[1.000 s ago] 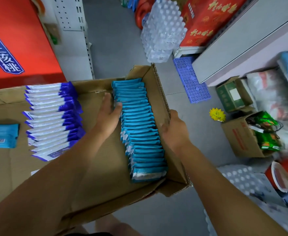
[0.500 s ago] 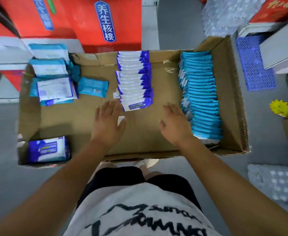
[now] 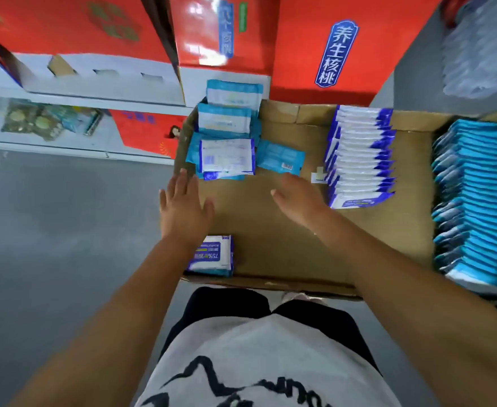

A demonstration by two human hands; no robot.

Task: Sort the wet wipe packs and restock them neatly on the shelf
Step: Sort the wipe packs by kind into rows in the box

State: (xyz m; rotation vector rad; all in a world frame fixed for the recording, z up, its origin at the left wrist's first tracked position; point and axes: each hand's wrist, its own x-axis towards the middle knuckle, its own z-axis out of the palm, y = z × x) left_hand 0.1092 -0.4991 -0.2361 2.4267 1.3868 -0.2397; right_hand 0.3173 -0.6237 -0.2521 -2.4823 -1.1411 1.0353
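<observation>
Hovering over the cardboard box (image 3: 270,236), the left hand (image 3: 182,207) and the right hand (image 3: 297,198) are both empty, fingers straight and spread, gripping nothing. The left hand is above the box's left wall, the right above its middle.

The wet wipe packs lie in groups inside the box. There is a loose pile (image 3: 226,155) in its far-left corner, and a single teal pack (image 3: 279,157) just beside that pile toward the box's middle. A tidy row of white-and-purple packs (image 3: 361,154) stands on edge right of the box's middle, and a long row of teal packs (image 3: 476,207) runs along its right wall. One flat pack marked 75% (image 3: 212,255) sits in the near-left corner, partly hidden by the left forearm.

Judging by the soft film wrappers, these packs are probably light, squashy and a little slick. A single one wants pinching across its short edges. A row is better squeezed between two flat palms at its ends, so it doesn't fan out. The loose pile looks the likeliest to need tidying next.
</observation>
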